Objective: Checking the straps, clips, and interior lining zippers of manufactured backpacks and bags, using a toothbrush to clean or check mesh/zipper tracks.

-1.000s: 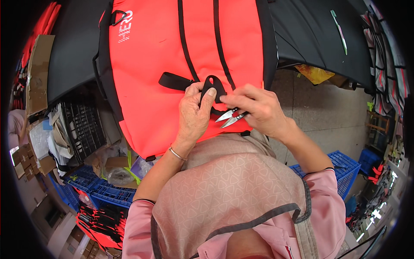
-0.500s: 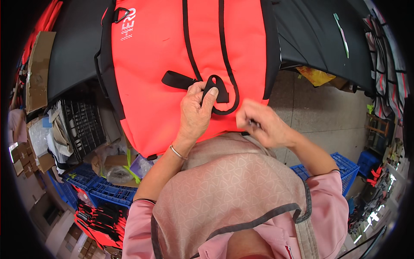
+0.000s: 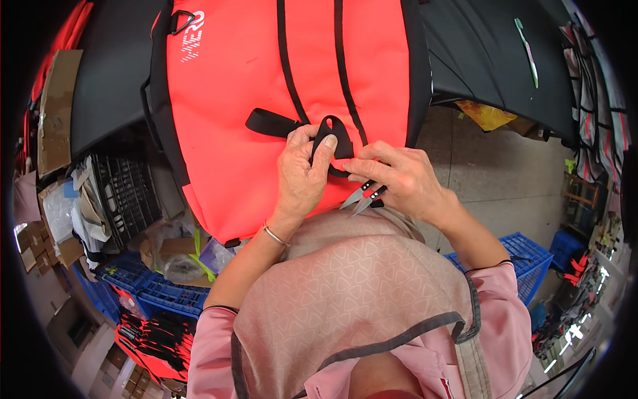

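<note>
A large bright red padded bag point(image 3: 246, 86) with black trim and two black straps lies flat in front of me. My left hand point(image 3: 300, 174) pinches a black webbing loop point(image 3: 334, 133) sewn on the bag, thumb and forefinger on it. My right hand point(image 3: 399, 179) sits just right of the loop, fingertips touching the webbing, and grips small thread snips point(image 3: 362, 197) whose two metal blades point down-left, slightly apart. A thin bangle circles my left wrist.
Black fabric sheets point(image 3: 485, 46) lie on both sides of the bag. Blue plastic crates point(image 3: 153, 289) and a black crate point(image 3: 126, 193) stand at the left with cardboard and plastic bags. Another blue crate point(image 3: 525, 256) is at the right on a concrete floor.
The snips were out of sight half a second ago with my right hand lower; now that hand is back at the loop with the blades showing. My left hand stays on the webbing.
</note>
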The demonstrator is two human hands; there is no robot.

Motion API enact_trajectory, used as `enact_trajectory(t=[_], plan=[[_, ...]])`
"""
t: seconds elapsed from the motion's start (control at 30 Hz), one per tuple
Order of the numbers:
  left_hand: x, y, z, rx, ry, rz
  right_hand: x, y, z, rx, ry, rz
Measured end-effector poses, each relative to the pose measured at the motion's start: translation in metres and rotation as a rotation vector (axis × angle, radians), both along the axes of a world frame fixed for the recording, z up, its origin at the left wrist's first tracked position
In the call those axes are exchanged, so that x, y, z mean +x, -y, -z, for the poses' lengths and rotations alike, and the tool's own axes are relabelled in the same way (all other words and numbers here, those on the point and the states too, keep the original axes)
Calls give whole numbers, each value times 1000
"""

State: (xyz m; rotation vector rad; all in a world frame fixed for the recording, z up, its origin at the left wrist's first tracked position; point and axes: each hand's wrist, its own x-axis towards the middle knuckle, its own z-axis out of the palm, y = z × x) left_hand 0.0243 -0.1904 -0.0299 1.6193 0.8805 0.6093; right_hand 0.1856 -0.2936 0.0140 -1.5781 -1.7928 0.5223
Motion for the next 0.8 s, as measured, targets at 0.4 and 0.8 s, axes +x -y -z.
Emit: enact_trajectory(t=[0.4,0.8], plan=[[0,0,2,107,-33,36,-3,-9,11,-136,-48,1],[1,-1,4,53,5,7,20,18,-10,-151,-228,207]])
